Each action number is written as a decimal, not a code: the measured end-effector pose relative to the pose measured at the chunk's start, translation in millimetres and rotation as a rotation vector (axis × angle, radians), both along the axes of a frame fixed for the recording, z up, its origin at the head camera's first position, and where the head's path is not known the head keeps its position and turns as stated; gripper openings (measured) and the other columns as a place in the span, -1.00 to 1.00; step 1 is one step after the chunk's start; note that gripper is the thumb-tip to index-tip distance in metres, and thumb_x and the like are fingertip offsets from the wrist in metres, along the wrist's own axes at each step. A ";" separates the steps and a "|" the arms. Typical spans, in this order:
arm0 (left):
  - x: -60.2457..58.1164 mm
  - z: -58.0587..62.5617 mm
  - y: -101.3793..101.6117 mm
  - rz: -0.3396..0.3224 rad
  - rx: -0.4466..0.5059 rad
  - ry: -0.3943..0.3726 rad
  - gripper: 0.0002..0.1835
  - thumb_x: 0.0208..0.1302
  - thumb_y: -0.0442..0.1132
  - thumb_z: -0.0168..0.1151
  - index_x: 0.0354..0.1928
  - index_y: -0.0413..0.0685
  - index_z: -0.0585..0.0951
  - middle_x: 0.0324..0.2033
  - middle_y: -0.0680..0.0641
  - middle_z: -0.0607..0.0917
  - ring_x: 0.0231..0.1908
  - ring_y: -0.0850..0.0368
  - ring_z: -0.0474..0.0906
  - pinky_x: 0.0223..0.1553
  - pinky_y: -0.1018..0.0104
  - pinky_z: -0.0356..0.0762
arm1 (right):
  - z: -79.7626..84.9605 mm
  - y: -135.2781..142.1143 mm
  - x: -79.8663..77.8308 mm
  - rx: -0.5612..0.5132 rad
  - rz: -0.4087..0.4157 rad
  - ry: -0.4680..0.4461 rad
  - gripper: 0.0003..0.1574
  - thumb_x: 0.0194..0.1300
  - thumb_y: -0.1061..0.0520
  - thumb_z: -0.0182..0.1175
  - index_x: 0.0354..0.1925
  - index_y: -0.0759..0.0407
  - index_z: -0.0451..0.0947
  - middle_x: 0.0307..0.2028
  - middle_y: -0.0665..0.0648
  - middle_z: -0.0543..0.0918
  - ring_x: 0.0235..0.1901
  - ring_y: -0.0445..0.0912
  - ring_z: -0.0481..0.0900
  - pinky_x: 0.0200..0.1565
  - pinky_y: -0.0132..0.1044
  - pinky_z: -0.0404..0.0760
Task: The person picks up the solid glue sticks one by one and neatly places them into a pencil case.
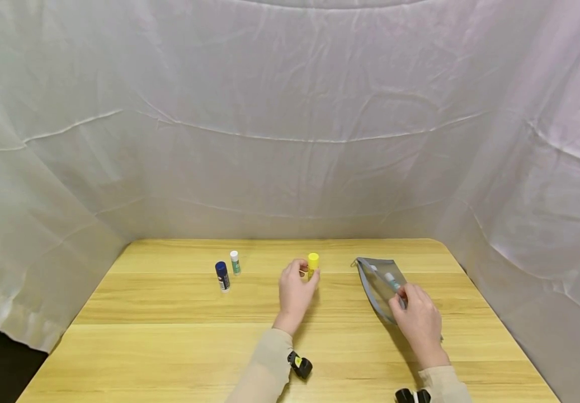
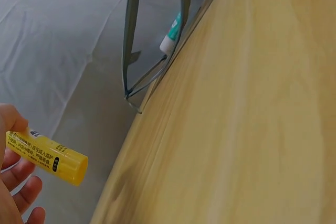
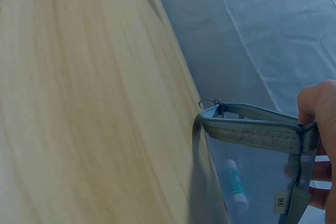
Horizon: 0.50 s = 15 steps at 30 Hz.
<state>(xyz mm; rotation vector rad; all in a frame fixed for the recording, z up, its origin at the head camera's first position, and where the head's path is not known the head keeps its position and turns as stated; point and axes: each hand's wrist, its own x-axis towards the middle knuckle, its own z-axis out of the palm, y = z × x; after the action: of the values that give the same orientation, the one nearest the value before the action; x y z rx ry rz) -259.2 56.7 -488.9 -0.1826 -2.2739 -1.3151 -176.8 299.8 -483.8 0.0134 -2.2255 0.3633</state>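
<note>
My left hand pinches a yellow glue stick above the middle of the table; its printed label shows in the left wrist view. To the right, my right hand grips one end of a grey mesh zipper pouch, whose mouth gapes between its two zipper edges. Through the mesh shows a white and green glue stick lying inside. A second white end shows near it in the head view. The yellow stick is apart from the pouch, left of it.
A dark blue-capped glue stick and a white and green glue stick stand upright on the wooden table, left of my left hand. Pale cloth hangs behind the table and along both sides.
</note>
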 end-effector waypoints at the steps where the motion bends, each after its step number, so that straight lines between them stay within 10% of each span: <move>1: 0.8 0.1 1.3 -0.003 -0.006 -0.001 -0.70 -0.01 0.00 0.29 -0.29 0.01 0.52 -0.41 0.09 0.60 -0.38 0.17 0.49 -0.30 0.39 0.40 | 0.0 0.1 0.1 0.001 0.000 0.000 -0.95 -0.12 0.17 0.11 -0.56 0.11 0.42 -0.65 -0.01 0.43 -0.66 -0.15 0.32 -0.70 -0.33 0.24; 15: 12.7 -1.4 19.7 -0.050 -0.052 0.008 -0.73 0.01 0.01 0.28 -0.31 0.05 0.52 -0.43 0.10 0.61 -0.37 0.15 0.52 -0.28 0.37 0.40 | -0.2 1.6 -1.0 0.006 0.009 0.004 -0.96 -0.11 0.17 0.11 -0.55 0.11 0.43 -0.64 0.00 0.45 -0.66 -0.15 0.35 -0.70 -0.32 0.26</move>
<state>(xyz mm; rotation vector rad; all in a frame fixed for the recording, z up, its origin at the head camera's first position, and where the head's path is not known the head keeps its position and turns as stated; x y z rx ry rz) -246.5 76.4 -490.2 -0.2640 -2.3121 -1.2786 -177.8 301.5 -484.0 0.0276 -2.2236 0.3610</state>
